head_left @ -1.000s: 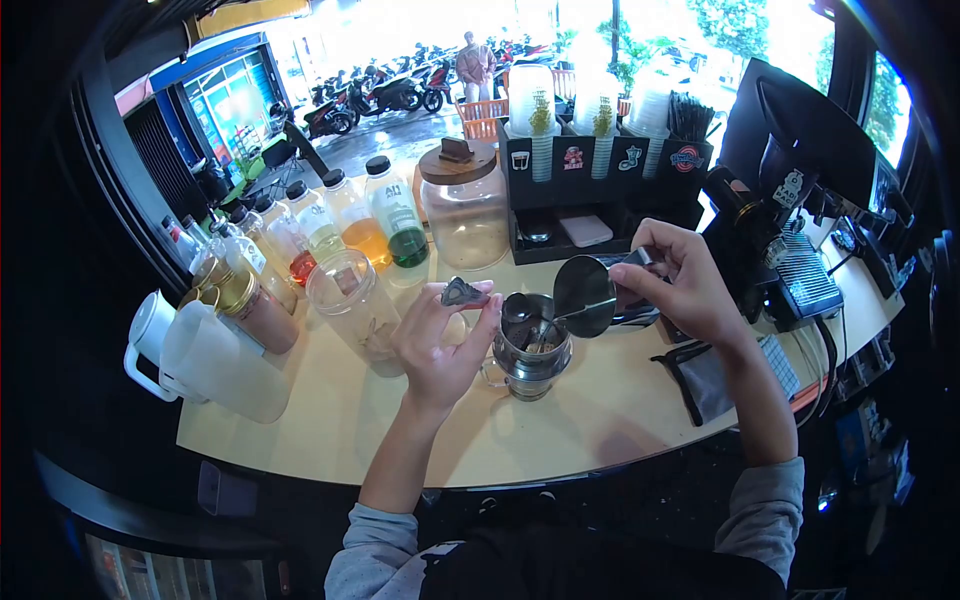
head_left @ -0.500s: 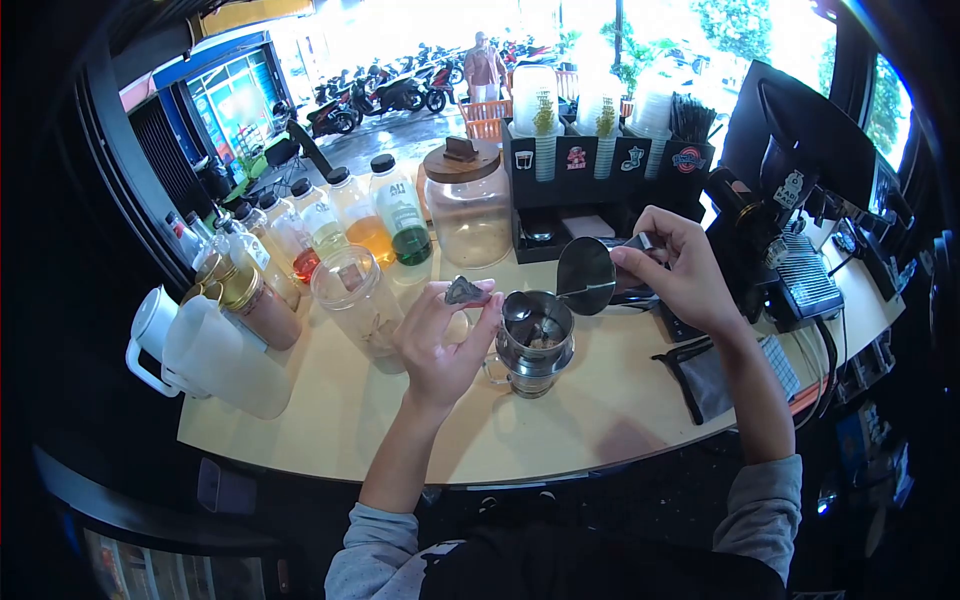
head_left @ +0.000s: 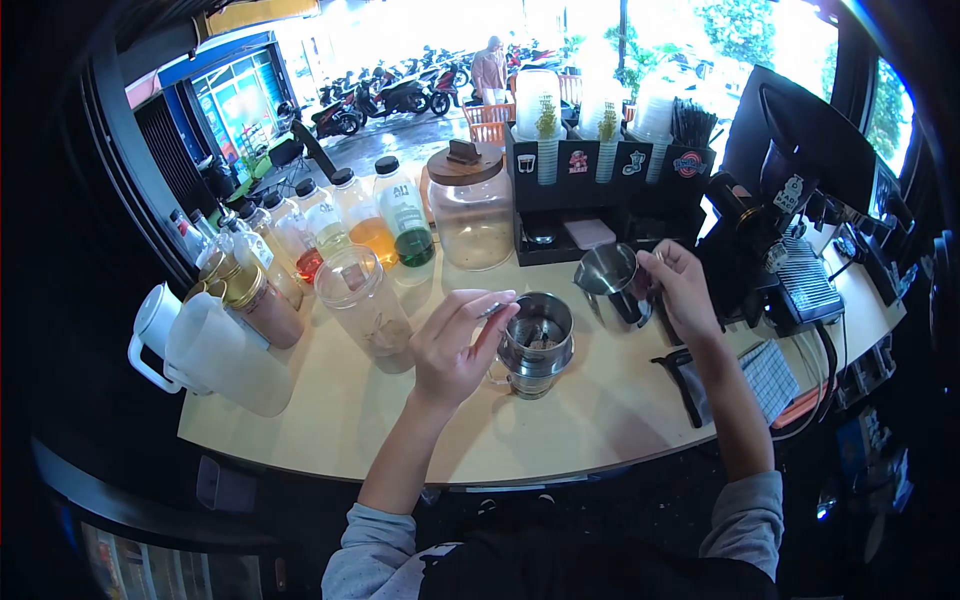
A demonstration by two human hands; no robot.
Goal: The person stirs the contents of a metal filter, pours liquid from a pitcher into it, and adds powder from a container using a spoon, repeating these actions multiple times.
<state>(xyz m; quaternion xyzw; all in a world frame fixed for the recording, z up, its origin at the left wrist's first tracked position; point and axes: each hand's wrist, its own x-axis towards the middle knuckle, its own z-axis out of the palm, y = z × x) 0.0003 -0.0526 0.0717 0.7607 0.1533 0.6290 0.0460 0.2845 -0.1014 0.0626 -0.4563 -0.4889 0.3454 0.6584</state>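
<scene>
My left hand pinches a small dark piece beside the rim of a metal dripper, which stands upright over a glass cup with a handle. Dark contents show inside the dripper. To its right, my right hand is closed on the handle of a small metal pitcher, held roughly level near the table. An open clear plastic container with a little brown matter at its bottom stands left of my left hand.
Bottles of coloured liquid and white pitchers line the left side. A wooden-lidded jar and a black cup holder stand behind. On the right are a dark cloth, a checked cloth and a machine.
My right hand has lowered the pitcher and moved it right, away from the dripper, turning it upright. The piece in my left hand has tilted and come nearer the dripper's rim.
</scene>
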